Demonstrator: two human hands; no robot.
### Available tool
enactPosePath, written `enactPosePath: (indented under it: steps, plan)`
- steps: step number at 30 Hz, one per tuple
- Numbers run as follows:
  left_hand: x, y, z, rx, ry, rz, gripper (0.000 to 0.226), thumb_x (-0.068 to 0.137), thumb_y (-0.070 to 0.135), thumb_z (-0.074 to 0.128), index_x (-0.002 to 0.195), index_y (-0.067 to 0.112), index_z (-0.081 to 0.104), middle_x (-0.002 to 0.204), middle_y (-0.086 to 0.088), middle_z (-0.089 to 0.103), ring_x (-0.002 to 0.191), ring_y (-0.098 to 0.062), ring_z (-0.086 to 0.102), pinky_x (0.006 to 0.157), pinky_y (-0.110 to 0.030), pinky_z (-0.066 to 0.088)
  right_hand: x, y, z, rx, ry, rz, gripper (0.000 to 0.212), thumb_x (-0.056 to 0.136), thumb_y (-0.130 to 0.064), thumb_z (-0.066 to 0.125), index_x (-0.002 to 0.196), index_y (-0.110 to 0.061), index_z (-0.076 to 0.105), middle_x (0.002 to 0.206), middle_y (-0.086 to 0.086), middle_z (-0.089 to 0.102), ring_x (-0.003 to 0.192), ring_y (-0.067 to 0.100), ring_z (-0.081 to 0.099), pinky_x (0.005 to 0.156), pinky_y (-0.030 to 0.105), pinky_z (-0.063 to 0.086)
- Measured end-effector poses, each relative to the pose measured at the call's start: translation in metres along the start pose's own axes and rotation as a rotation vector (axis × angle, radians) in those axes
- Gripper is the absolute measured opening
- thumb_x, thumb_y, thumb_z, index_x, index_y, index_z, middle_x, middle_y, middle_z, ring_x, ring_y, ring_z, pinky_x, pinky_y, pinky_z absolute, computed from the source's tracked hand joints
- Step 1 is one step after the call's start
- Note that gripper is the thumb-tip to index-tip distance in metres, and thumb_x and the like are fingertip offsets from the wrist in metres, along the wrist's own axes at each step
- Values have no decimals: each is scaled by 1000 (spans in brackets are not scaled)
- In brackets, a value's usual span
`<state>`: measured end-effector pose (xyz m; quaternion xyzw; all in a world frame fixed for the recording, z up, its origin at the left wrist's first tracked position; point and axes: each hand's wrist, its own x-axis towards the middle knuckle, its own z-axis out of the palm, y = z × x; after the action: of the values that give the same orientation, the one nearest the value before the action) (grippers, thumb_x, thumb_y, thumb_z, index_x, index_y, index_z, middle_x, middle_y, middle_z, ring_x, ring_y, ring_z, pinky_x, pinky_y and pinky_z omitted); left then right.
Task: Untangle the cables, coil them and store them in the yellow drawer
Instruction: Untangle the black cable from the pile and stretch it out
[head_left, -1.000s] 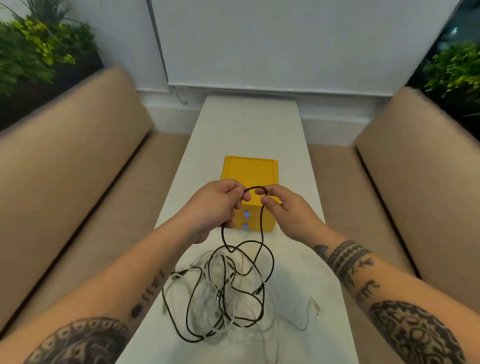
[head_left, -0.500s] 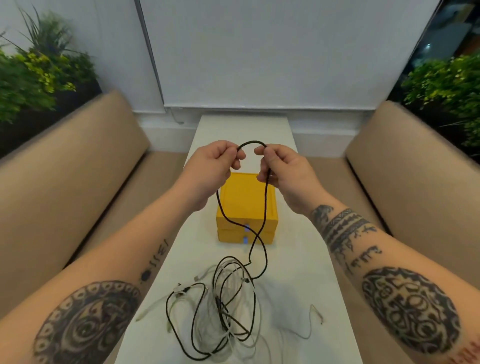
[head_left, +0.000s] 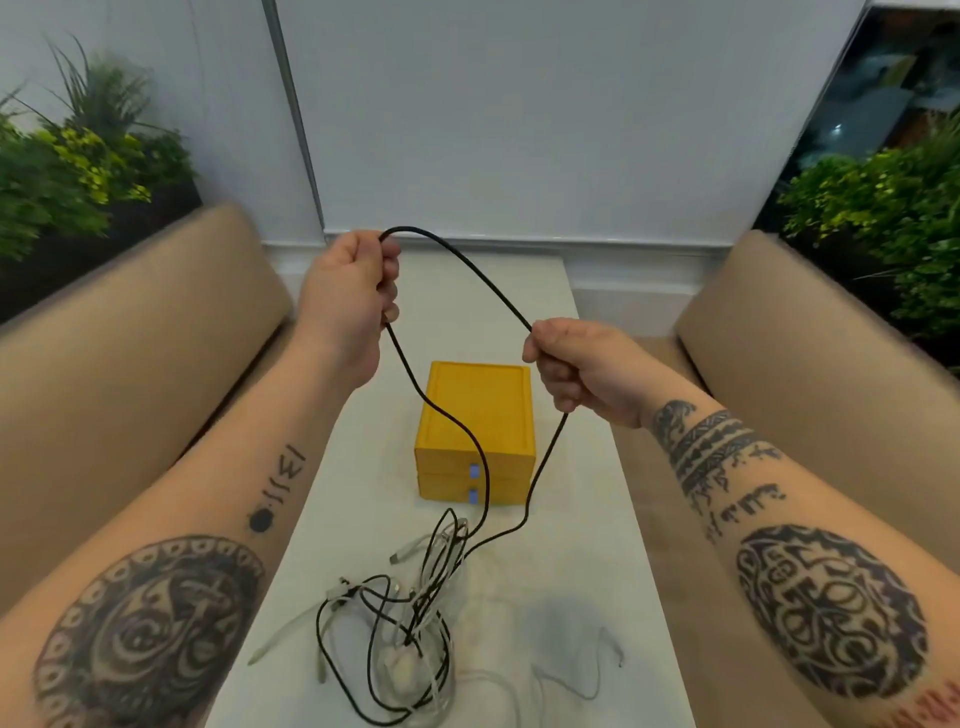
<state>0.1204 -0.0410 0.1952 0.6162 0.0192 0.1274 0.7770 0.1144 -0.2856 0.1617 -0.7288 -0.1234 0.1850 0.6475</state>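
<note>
A black cable arcs between my two raised hands above the table. My left hand grips one part of it high up. My right hand grips it lower and to the right. Both strands drop into a tangle of black and white cables lying on the white table. The tangle is partly lifted at its top. Behind it stands the yellow drawer box, two drawers with blue handles, both closed.
Beige sofa cushions flank the narrow table on the left and the right. A loose white cable end trails toward the table's right side. Plants stand in the far corners, and a white blind hangs behind.
Both hands rose and moved apart, the left up and left, the right lower and right. The small loop of black cable opened into a wide arc, pulling the tangle upward.
</note>
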Motion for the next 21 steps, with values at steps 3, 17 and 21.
enactPosePath:
  steps: [3,17,21]
  plan:
    - [5,27,-2,-139,100,2,32,107,16,32,84,20,53,64,9,46,50,-8,27,51,-24,20,-9,12,-11,114,-17,37,34,100,-41,50,80,-16,61,63,0,29,53,15,29,58,32,35]
    - [5,-26,-10,25,-97,-67,31,109,33,31,101,20,58,67,5,47,51,-11,32,54,-27,32,8,-77,22,471,197,-299,30,107,-39,40,100,-17,59,57,-6,32,45,8,21,43,22,16]
    - [-16,-66,-23,196,-194,-62,38,109,38,32,99,18,62,62,8,46,51,-9,38,63,-33,44,4,-118,23,535,176,-421,33,106,-41,42,106,-15,62,56,-8,29,46,6,19,42,22,15]
